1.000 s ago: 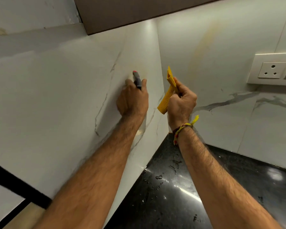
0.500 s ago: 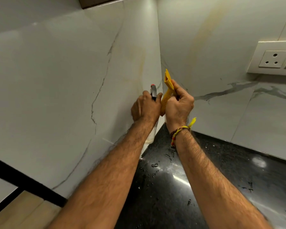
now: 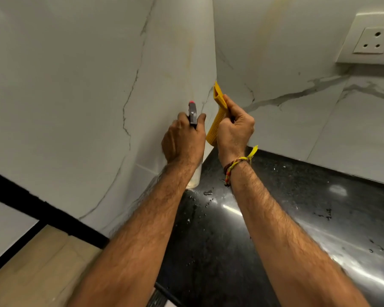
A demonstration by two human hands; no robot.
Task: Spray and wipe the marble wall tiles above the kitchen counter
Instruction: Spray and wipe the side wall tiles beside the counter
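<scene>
Left hand (image 3: 183,140): fingers wrapped round the neck of the spray bottle (image 3: 192,115), thumb on the near side, grey head and red nozzle tip standing up between thumb and forefinger. Whether a finger sits on the trigger cannot be told; the hand hides it. Pale bottle body shows below the wrist, its base just above the black counter (image 3: 286,196).

Right hand (image 3: 234,129): fingers and thumb curled tight on the yellow cloth (image 3: 217,111), folded into a ribbed strip, one end poking up past the fingertips, the other hanging below the palm. Cloth is clear of the wall. Thread wristbands (image 3: 235,165) on that wrist.

Both hands sit side by side, near but apart, in the corner where the left marble tiles (image 3: 75,85) meet the rear marble tiles (image 3: 297,129). Nozzle points up and away toward the corner seam. Both forearms reach forward and upward, backs of hands toward the camera.

Step, as judged: spraying phase, low in the corner; wiping not yet begun here. Faint yellowish streaks run down both tile faces near the seam. Water drops on the counter below.

Next move calls for: squeeze the trigger at the streaked zone, then open the cloth flat against the tile. Keep spray off the wall socket (image 3: 372,41), upper right.
</scene>
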